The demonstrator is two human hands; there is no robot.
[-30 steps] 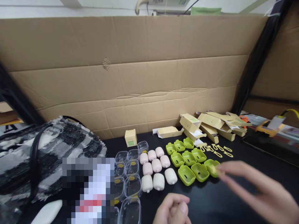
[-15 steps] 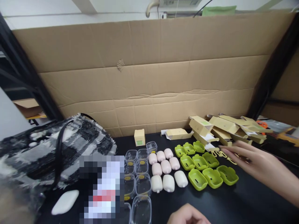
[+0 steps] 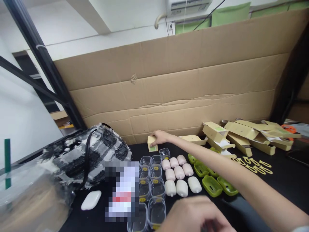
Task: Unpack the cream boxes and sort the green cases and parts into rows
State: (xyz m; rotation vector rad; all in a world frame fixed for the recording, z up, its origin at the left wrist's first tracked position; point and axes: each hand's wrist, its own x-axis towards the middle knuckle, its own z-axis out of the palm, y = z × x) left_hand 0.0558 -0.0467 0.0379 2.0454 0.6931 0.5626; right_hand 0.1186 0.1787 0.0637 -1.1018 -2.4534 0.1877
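Observation:
My right hand [image 3: 159,137] reaches across to the back of the black table. Its fingers are closed round the right side of a small tan cardboard box [image 3: 150,142] with a green label. Low in the view is my left hand [image 3: 193,214], blurred and curled; whatever its fingers hold, if anything, is hidden. Just beyond it stand rows of pale rounded pieces with small nubs [image 3: 182,188]. Clear plastic containers [image 3: 157,188] stand to their left. Green flower-edged cups [image 3: 211,186] lie to their right, partly covered by my right forearm.
Several opened tan boxes [image 3: 242,130] are piled at the back right, with yellowish loops [image 3: 259,169] in front. A black-and-grey bag [image 3: 96,158], a white rounded object [image 3: 91,200] and a clear plastic bag [image 3: 31,199] lie left. A cardboard panel [image 3: 173,96] rises behind.
My right hand has moved left from the yellowish loops to the small box. My left hand has come further into view. The camera has turned slightly left.

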